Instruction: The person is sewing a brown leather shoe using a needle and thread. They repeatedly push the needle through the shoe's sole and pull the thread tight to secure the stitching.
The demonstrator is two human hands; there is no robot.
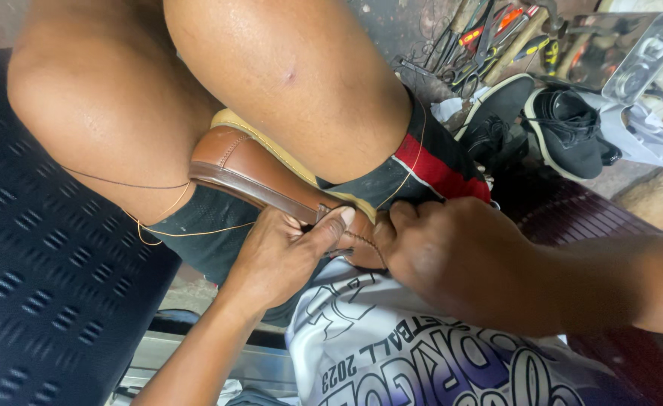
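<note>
A brown leather shoe (256, 169) with a tan sole is clamped between my knees, toe toward me. My left hand (283, 256) grips its near edge, thumb pressed along the seam. My right hand (459, 259) closes on the shoe's toe end just to the right, fingers curled over the stitching. A thin tan thread (162, 222) runs from the shoe across my left thigh and shorts; another strand crosses the red-and-black shorts (429, 169). What the right fingers pinch is hidden.
A pile of hand tools (489, 37) with pliers, scissors and screwdrivers lies at the top right. Black sneakers (564, 128) sit beside them with white cloth (647, 135). A dark perforated metal surface (46, 263) fills the left.
</note>
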